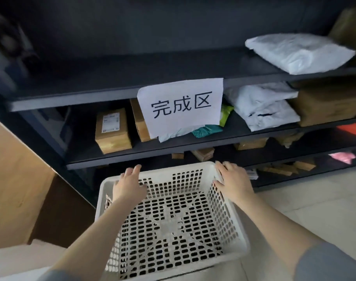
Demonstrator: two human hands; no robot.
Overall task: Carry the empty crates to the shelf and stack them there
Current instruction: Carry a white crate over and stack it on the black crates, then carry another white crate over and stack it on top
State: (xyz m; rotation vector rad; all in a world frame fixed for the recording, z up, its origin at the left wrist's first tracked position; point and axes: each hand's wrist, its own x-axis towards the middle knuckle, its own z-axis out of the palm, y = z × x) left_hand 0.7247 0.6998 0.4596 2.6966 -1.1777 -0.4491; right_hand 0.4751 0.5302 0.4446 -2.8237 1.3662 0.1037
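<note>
An empty white perforated crate (174, 170) sits low in front of a dark shelf unit (92, 98). My right hand (233, 182) is closed over the crate's right wall near the far right corner, thumb inside and fingers outside. My left hand (128, 184) is blurred and hovers over the far left corner with fingers spread, the fingertips reaching the far rim. I cannot tell whether it touches the rim. Both forearms stretch over the crate.
A paper sign (181, 106) hangs from the upper shelf edge. The shelves hold cardboard boxes (112, 130) and white mailer bags (299, 51). A wooden surface (14, 179) stands at the left. Pale floor (315, 199) lies at the right.
</note>
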